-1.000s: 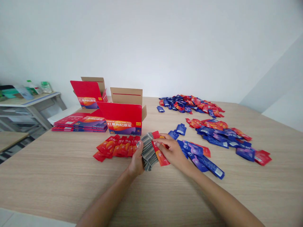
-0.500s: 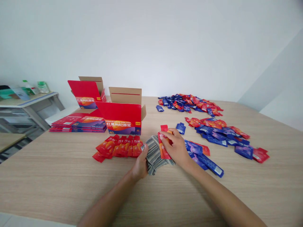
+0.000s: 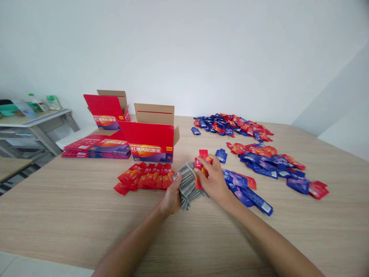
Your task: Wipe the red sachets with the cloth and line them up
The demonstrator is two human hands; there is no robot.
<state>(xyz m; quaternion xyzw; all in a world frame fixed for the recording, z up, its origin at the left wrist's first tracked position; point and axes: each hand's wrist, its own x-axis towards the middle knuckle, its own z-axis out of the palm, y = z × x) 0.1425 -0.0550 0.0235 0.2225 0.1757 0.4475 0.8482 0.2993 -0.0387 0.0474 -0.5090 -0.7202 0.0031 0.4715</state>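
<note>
My left hand [image 3: 173, 195] is closed around one side of a grey striped cloth [image 3: 188, 184]. In my right hand [image 3: 212, 177] is a red and orange pouch [image 3: 203, 154], gripped between thumb and fingers and held against the cloth's right side. Part of the pouch is hidden by those fingers. Just left of the cloth, several red pouches [image 3: 155, 177] lie overlapping in a row on the table. To the right of my right hand, blue-purple pouches [image 3: 245, 190] lie together with a red one partly under them.
An open red box [image 3: 151, 142] stands behind the row, with another open box [image 3: 106, 111] farther back left. Flattened boxes [image 3: 96, 146] are stacked beside them. Mixed pouches lie in a far pile [image 3: 230, 125] and a nearer pile [image 3: 268, 161]. A side table [image 3: 34, 119] holds bottles.
The red pouch in my right hand has shifted and tilted against the cloth, with my fingers covering more of it. My left hand keeps its hold on the cloth. The view has moved slightly.
</note>
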